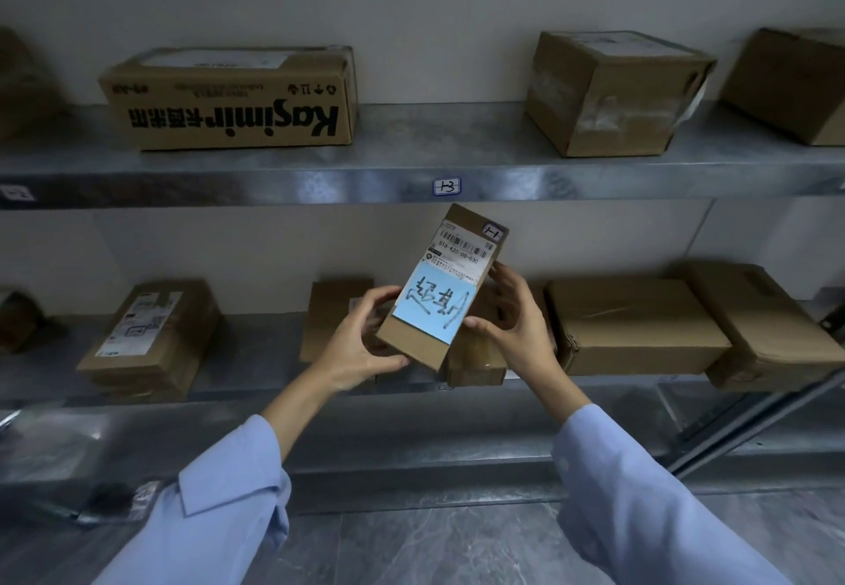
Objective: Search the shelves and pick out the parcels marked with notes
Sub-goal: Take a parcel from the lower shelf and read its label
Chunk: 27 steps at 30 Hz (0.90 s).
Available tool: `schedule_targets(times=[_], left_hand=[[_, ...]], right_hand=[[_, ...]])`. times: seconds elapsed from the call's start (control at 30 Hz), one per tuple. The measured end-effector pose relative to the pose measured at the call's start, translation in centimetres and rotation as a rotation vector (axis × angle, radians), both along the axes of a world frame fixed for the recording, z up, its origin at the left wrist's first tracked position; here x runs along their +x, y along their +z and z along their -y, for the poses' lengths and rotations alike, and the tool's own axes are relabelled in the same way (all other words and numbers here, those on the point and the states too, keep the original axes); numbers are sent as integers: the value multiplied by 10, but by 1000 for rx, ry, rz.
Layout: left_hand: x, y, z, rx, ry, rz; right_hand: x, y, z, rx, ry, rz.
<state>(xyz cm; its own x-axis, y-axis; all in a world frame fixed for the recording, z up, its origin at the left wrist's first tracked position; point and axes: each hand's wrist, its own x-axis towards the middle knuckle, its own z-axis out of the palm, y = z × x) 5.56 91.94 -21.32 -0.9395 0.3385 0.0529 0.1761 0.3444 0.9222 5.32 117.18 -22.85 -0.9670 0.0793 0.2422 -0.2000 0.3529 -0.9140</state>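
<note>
Blue sleeves [219,507] sit lowest in frame, with both forearms raised toward the shelving. Left hand [361,346] grips the small parcel [418,346] at its lower left corner. Right hand [516,324] clasps its right edge, thumb on the front. The parcel is held tilted in the air between the upper shelf [274,177] and the lower shelf [228,406]. A blue note [432,310] with inverted handwriting covers the parcel's lower face, with a shipping label [462,250] above it. A Kasimir carton [233,99] sits on the upper shelf.
</note>
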Motion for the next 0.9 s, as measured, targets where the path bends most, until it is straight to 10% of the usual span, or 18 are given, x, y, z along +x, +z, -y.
schedule_targets(times=[0.9], left_hand=[[72,-5,-110,144,-832,-21]], right_hand=[[249,1,9,-290,-741,35]])
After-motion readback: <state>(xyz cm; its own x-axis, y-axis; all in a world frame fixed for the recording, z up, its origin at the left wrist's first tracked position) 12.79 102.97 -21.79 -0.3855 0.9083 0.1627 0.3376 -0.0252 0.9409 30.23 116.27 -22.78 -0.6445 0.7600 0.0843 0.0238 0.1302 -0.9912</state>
